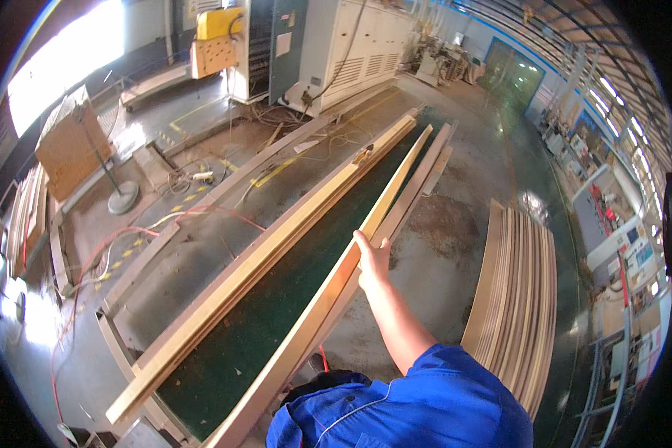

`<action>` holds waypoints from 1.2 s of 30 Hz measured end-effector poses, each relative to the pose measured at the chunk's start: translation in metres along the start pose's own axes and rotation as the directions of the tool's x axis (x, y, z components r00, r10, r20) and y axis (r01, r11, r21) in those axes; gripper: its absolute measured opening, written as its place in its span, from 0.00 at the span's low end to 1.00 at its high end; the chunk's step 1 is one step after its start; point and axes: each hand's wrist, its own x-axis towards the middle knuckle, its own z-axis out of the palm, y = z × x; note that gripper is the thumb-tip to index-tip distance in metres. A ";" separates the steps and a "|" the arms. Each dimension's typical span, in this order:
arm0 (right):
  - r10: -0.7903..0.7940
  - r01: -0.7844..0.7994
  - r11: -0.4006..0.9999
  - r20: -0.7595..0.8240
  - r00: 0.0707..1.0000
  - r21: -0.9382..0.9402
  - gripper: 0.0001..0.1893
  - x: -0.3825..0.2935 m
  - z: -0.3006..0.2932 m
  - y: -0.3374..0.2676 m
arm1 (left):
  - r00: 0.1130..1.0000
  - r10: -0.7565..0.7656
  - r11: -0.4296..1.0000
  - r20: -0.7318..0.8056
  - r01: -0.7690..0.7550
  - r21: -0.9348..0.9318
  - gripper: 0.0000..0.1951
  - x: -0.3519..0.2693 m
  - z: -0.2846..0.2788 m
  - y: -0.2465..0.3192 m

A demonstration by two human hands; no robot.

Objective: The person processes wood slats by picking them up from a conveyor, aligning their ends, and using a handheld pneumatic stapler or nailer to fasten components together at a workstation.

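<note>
My right hand point(374, 263) grips a long, narrow, pale wooden board point(308, 319) near its middle. The board runs on a slant from the bottom edge up to the upper right. Beside it, on the right, lies a greyish-brown wooden strip point(417, 193), partly hidden by the board and my hand. To the left, long pale wooden boards point(257, 257) lie stacked along the far side of a metal frame, with a small orange-and-dark tool or fitting point(363, 154) on top that I cannot identify. My left hand is out of view.
A stack of wooden strips point(515, 302) stands on my right. A metal frame rail point(213, 193) runs on the left, with a red hose point(109, 241) and cables crossing the floor. Further off are a round-based stand point(123, 197), large cabinets point(358, 56) and machines along the right wall.
</note>
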 end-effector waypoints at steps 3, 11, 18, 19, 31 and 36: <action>0.207 -0.235 0.937 0.133 0.969 0.260 0.28 0.062 -0.006 0.032 | 0.982 0.084 0.931 0.170 -0.138 0.337 0.09 -0.004 -0.023 -0.011; 0.003 -0.399 0.673 0.537 0.843 0.623 0.09 0.001 0.018 0.041 | 0.944 0.102 0.777 0.314 -0.273 0.568 0.11 -0.003 -0.033 -0.098; -0.098 -0.433 0.634 0.622 0.777 0.640 0.20 -0.038 -0.017 0.045 | 0.964 0.246 0.811 0.097 -0.260 0.525 0.22 0.005 -0.033 -0.133; -0.101 -0.437 0.636 0.630 0.770 0.636 0.20 -0.040 -0.023 0.046 | 0.972 0.212 0.812 0.100 -0.232 0.535 0.23 0.002 -0.030 -0.142; 0.147 0.098 0.861 0.430 0.891 -0.499 0.17 -0.031 -0.033 0.124 | 0.999 0.035 0.800 -0.016 -0.018 0.599 0.20 -0.052 -0.042 -0.164; -0.097 0.524 0.687 0.652 0.752 -0.503 0.14 -0.042 -0.057 0.065 | 0.983 0.126 0.835 0.132 -0.177 0.520 0.30 -0.016 -0.017 -0.205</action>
